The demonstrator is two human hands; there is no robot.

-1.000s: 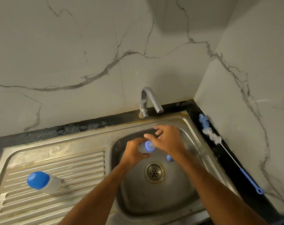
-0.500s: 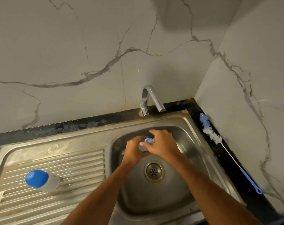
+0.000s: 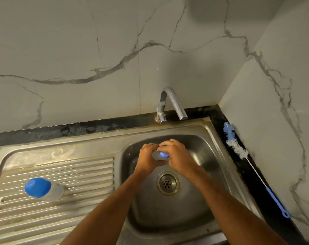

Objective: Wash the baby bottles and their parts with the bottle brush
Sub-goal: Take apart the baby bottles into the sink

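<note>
Both hands have closed together since a moment ago, over the sink (image 3: 220,138) basin. Left hand (image 3: 146,156) wraps the baby bottle (image 3: 157,155) body, steadying it; right hand (image 3: 176,154) curls over its blue top, likely to unscrew it. A second bottle (image 3: 44,189) waits on the drainboard; the bottle brush (image 3: 238,149) lies untouched on the counter, within reach.

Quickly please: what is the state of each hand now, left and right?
Left hand: grips the body of the small bottle over the sink.
Right hand: fingers curled round the bottle's blue top.
</note>
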